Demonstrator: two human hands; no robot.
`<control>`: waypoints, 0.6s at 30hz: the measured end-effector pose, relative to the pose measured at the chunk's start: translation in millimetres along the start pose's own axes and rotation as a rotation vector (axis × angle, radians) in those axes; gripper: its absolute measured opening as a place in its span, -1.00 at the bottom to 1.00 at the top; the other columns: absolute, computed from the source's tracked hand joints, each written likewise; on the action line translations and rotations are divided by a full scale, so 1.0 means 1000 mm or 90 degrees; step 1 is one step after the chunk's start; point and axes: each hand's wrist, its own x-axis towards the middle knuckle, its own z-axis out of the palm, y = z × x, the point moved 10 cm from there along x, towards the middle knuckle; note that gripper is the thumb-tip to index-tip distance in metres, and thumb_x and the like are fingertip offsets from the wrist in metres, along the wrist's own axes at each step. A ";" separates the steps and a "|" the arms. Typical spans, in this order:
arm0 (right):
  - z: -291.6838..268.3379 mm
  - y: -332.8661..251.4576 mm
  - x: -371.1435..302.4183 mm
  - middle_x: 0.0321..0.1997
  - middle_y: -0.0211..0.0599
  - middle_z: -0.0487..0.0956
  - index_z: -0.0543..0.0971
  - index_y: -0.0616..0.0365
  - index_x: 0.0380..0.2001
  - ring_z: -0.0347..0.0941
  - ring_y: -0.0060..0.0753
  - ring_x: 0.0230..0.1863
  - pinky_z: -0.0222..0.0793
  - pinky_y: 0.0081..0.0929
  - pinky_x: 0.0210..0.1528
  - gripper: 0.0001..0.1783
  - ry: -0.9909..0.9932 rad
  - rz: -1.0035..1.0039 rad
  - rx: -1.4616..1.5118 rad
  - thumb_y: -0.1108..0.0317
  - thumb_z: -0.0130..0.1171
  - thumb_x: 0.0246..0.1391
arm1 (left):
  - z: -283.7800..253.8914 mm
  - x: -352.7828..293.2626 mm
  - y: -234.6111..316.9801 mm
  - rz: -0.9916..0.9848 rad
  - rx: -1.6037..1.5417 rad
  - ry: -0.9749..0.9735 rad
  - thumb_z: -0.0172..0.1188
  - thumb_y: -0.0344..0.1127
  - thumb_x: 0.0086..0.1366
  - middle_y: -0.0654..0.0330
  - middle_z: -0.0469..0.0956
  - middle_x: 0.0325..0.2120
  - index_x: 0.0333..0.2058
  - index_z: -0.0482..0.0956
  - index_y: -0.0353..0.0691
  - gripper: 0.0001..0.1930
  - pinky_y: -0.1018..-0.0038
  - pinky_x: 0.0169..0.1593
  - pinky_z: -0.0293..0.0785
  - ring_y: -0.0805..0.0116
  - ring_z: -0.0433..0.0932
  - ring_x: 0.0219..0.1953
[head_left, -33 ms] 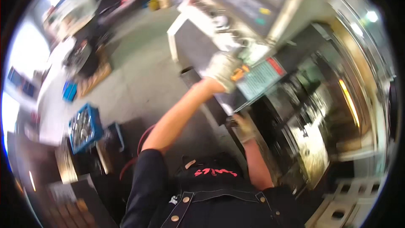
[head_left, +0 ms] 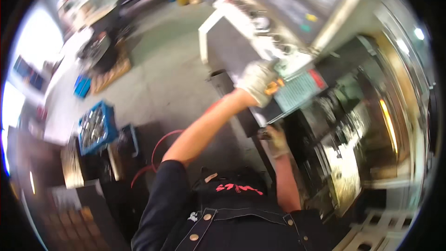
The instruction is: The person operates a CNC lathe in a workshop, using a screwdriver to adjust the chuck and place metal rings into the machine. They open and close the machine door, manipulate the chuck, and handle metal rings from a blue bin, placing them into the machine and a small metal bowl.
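Note:
My left hand [head_left: 256, 83], in a pale work glove, reaches to the edge of a machine control panel [head_left: 297, 60] with knobs. Its fingertips are smeared and partly hidden, so their shape is unclear. Orange marks show on the glove's edge, beside a light teal label plate [head_left: 299, 90] with a red corner. Lower down, my right hand [head_left: 277, 143], also gloved, closes around a small dark part by the machine's front edge. That part is too blurred to name. To the right lies the machine's open work area [head_left: 341, 158], with shiny wet metal inside.
A blue crate [head_left: 111, 123] full of metal parts stands at the left on a dark stand. A red hose [head_left: 155, 151] curves across the floor near my left arm. Farther back are a wooden pallet [head_left: 111, 74] and a blue bin [head_left: 82, 86]. A lit strip [head_left: 389, 123] glows inside the machine.
The whole view has shifted, so the machine, panel and my hands appear slightly farther right. Both hands stay at about the same places on the machine.

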 end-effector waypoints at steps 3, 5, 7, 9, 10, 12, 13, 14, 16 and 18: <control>-0.012 0.006 -0.006 -0.45 -0.32 0.49 0.42 0.18 -0.22 0.46 -0.46 -0.50 0.40 -0.54 -0.45 -0.75 0.034 -0.062 -0.012 0.32 0.02 0.02 | -0.009 -0.086 -0.020 -0.128 0.053 0.091 0.13 -0.37 -0.19 0.01 0.26 -0.05 -0.40 0.51 -0.24 -0.73 0.22 -0.07 0.27 0.04 0.34 -0.11; -0.022 0.003 -0.020 -0.48 -0.31 0.49 0.35 0.19 -0.13 0.46 -0.48 -0.51 0.38 -0.53 -0.48 -0.63 0.076 -0.095 -0.047 0.23 0.02 0.01 | -0.005 -0.148 -0.048 -0.230 0.013 0.032 0.14 -0.38 -0.16 0.01 0.28 -0.07 -0.40 0.50 -0.24 -0.76 0.24 -0.08 0.28 0.03 0.34 -0.13; -0.033 0.009 -0.043 -0.39 -0.29 0.48 0.45 0.12 -0.26 0.46 -0.43 -0.38 0.38 -0.46 -0.38 -0.74 0.116 -0.046 -0.021 0.24 0.05 0.00 | 0.004 -0.231 -0.087 -0.403 0.014 -0.052 0.12 -0.39 -0.16 -0.02 0.30 -0.04 -0.37 0.47 -0.22 -0.74 0.23 -0.02 0.26 -0.05 0.31 -0.07; -0.070 0.019 -0.069 -0.40 -0.33 0.49 0.47 0.13 -0.34 0.43 -0.41 -0.36 0.37 -0.40 -0.31 -0.80 0.202 -0.044 -0.002 0.27 0.04 0.01 | 0.000 -0.315 -0.106 -0.481 0.052 -0.039 0.15 -0.43 -0.20 0.02 0.36 -0.09 -0.37 0.49 -0.23 -0.71 0.28 -0.08 0.33 -0.01 0.37 -0.11; -0.081 0.021 -0.083 -0.40 -0.34 0.48 0.47 0.15 -0.33 0.42 -0.42 -0.37 0.37 -0.39 -0.30 -0.80 0.217 -0.040 0.017 0.28 0.03 0.02 | -0.008 -0.359 -0.112 -0.560 0.046 -0.018 0.14 -0.45 -0.22 0.03 0.37 -0.10 -0.37 0.49 -0.22 -0.70 0.29 -0.07 0.34 0.00 0.38 -0.11; -0.112 0.027 -0.108 -0.38 -0.33 0.49 0.47 0.18 -0.34 0.41 -0.50 -0.34 0.37 -0.45 -0.33 -0.81 0.197 -0.106 0.019 0.30 -0.04 0.06 | -0.023 -0.443 -0.105 -0.687 0.046 0.029 0.12 -0.48 -0.23 0.05 0.38 -0.10 -0.36 0.49 -0.20 -0.69 0.32 -0.06 0.35 0.02 0.39 -0.11; -0.106 0.027 -0.114 -0.37 -0.32 0.47 0.46 0.21 -0.33 0.40 -0.53 -0.33 0.37 -0.50 -0.34 -0.82 0.118 -0.137 0.000 0.35 -0.07 0.07 | -0.029 -0.484 -0.100 -0.736 0.056 0.058 0.11 -0.49 -0.22 0.06 0.38 -0.10 -0.36 0.49 -0.19 -0.69 0.33 -0.06 0.35 0.03 0.39 -0.11; -0.131 0.040 -0.121 -0.36 -0.32 0.47 0.45 0.21 -0.30 0.39 -0.50 -0.32 0.35 -0.49 -0.35 -0.81 0.110 -0.160 -0.140 0.35 -0.07 0.07 | -0.023 -0.547 -0.101 -0.852 -0.071 0.187 0.10 -0.50 -0.22 0.07 0.38 -0.10 -0.37 0.49 -0.18 -0.69 0.34 -0.06 0.36 0.04 0.40 -0.12; -0.175 0.080 -0.135 -0.39 -0.32 0.46 0.44 0.20 -0.31 0.39 -0.44 -0.33 0.33 -0.49 -0.39 -0.79 0.173 -0.152 -0.526 0.31 -0.05 0.04 | -0.005 -0.642 -0.096 -1.000 -0.238 0.403 0.07 -0.54 -0.23 0.09 0.38 -0.10 -0.37 0.49 -0.18 -0.68 0.35 -0.07 0.37 0.06 0.41 -0.13; -0.206 0.144 -0.142 -0.43 -0.32 0.46 0.45 0.20 -0.33 0.39 -0.40 -0.37 0.32 -0.51 -0.41 -0.76 0.254 0.006 -0.831 0.26 -0.05 0.01 | -0.019 -0.662 -0.081 -0.974 -0.131 0.368 0.01 -0.61 -0.17 0.16 0.37 -0.16 -0.27 0.42 -0.23 -0.63 0.52 -0.14 0.36 0.27 0.41 -0.20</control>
